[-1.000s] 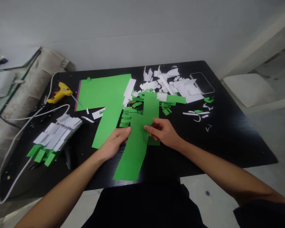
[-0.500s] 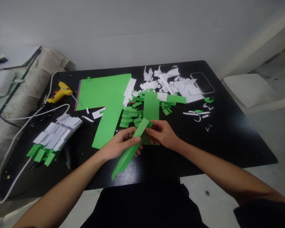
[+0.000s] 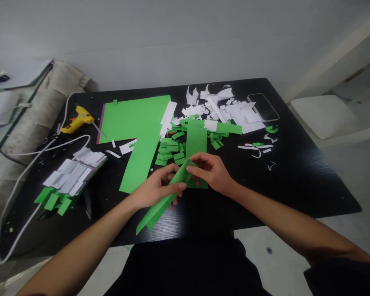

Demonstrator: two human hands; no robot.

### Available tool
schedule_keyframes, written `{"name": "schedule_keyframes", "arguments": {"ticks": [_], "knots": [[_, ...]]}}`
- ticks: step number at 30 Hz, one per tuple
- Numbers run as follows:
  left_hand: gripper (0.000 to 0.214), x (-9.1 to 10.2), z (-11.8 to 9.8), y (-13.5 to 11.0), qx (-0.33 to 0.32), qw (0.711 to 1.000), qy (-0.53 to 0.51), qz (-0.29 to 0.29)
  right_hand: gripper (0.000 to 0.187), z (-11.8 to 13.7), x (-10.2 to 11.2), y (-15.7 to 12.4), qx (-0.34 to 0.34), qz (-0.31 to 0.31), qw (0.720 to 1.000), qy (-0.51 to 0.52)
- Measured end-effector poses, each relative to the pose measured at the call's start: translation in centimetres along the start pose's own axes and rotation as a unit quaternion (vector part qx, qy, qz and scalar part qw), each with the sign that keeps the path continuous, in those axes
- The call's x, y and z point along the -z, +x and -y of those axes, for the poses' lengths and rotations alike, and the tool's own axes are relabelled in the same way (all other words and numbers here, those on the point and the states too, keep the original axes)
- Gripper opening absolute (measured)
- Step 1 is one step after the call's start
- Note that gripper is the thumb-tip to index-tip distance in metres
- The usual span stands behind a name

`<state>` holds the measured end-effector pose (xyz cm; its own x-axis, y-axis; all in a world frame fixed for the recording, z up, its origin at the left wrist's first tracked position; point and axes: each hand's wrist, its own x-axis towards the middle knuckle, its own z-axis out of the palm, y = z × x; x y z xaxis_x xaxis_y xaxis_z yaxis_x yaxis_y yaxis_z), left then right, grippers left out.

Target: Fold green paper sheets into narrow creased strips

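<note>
Tabletop (image 3: 296, 176): black, littered with cut paper.

Large green sheet (image 3: 135, 119): flat, far left of centre, with one leg running toward the near edge.

Green strip (image 3: 156, 210) is your work piece. It's folded lengthwise and held just above the tabletop at near centre, slanting from your hands down to the near left.

Grip:
- Your left hand (image 3: 154, 190) is clamped on the strip mid-length, thumb on top.
- Your right hand (image 3: 214, 172) has its fingers (image 3: 197, 167) pinching the strip's far end.
- Both hands are closed on the paper.

My read is a lengthwise crease in progress. To do it well:
- Match the two long edges before you press.
- Anchor the far end with your right hand.
- Run your left thumb along the fold toward the near end in one pass.
- Thin paper skews easily, so check the edges at the free tip.

Containers: none in view. Everything sits loose on the tabletop.
- Stack of white and green pieces (image 3: 70, 176): left.
- White offcuts (image 3: 231, 111): far, right of centre.
- Flat green strip (image 3: 196, 137): just beyond your hands.
- Small green pieces (image 3: 169, 150): between the sheet's leg and the flat strip.
- Yellow glue gun (image 3: 77, 119): far left, with a white cable (image 3: 33, 151) beside it.
- Phone (image 3: 263, 107): far right, just beside the offcuts.
</note>
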<state>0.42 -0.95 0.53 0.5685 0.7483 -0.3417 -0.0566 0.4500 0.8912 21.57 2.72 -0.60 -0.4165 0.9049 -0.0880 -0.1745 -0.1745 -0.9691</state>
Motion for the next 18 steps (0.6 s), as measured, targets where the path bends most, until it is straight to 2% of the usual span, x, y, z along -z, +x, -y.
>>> {"name": "schedule_keyframes", "arguments": {"ticks": [7,14,18], "knots": [[0.037,-0.18,-0.12,-0.01,-0.029,0.999,0.011,-0.042,0.026,-0.42,-0.11,-0.25,-0.024,0.054,0.998,0.014],[0.032,-0.14,0.12,0.19,-0.031,0.997,0.016,-0.074,0.036,-0.18,-0.17,-0.31,-0.017,0.054,0.998,0.012],[0.03,-0.19,0.19,0.21,-0.038,0.996,0.0,-0.083,0.03,-0.21,-0.32,-0.55,0.007,0.037,0.999,-0.016]]}}
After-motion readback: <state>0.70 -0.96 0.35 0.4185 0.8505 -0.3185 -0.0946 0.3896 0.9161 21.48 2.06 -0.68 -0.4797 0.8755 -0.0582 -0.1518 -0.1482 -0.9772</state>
